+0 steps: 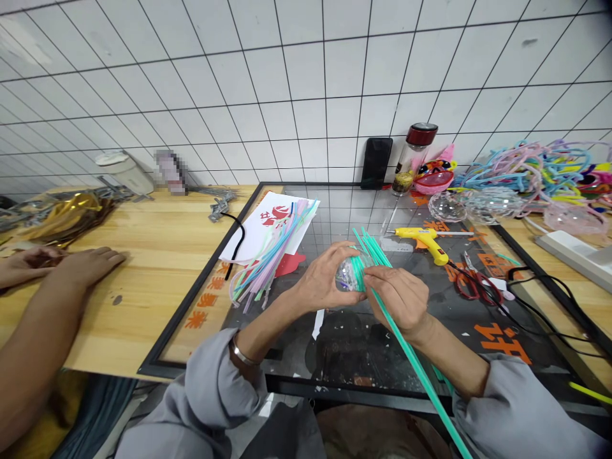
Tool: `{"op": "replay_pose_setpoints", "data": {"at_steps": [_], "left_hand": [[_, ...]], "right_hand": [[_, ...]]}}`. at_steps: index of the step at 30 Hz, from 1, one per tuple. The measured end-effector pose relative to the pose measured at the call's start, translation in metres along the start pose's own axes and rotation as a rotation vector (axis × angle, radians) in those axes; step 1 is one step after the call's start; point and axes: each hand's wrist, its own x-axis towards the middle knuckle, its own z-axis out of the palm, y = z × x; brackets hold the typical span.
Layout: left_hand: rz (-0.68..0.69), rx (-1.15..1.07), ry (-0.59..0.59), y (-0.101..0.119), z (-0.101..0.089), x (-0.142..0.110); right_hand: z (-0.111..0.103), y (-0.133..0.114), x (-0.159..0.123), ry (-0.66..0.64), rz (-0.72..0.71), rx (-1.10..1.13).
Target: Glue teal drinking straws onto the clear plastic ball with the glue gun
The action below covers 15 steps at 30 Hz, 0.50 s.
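My left hand (327, 277) curls around a clear faceted plastic ball (345, 273), with green stems laid against its right side. My right hand (399, 296) pinches a bundle of long green pipe cleaners (406, 350) at the ball's edge. Their short ends poke up beyond the fingers, and the long ends run down to the lower right. Whether the stems are fixed to the ball is hidden by my fingers. To the left, pastel pipe cleaners (272, 255) lie across a white sheet of paper (253, 220) with a red print.
A yellow glue gun (433, 244) and red-handled scissors (471, 285) lie right of my hands, among black cables. Behind stand a phone (376, 164) and a glass bottle (406, 166). Clear balls (492, 204) and piled pipe cleaners (526, 166) fill the back right. Another person's hands (90, 262) rest at left.
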Motion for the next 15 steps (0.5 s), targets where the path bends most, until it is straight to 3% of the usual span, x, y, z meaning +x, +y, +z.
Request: {"op": "replay_pose_setpoints", "data": {"at_steps": [15], "left_hand": [[0.021,0.021,-0.036,-0.0028,-0.0027,-0.0011]], "right_hand": [[0.0005,-0.0002,0.0007,-0.006,0.012,0.02]]}}
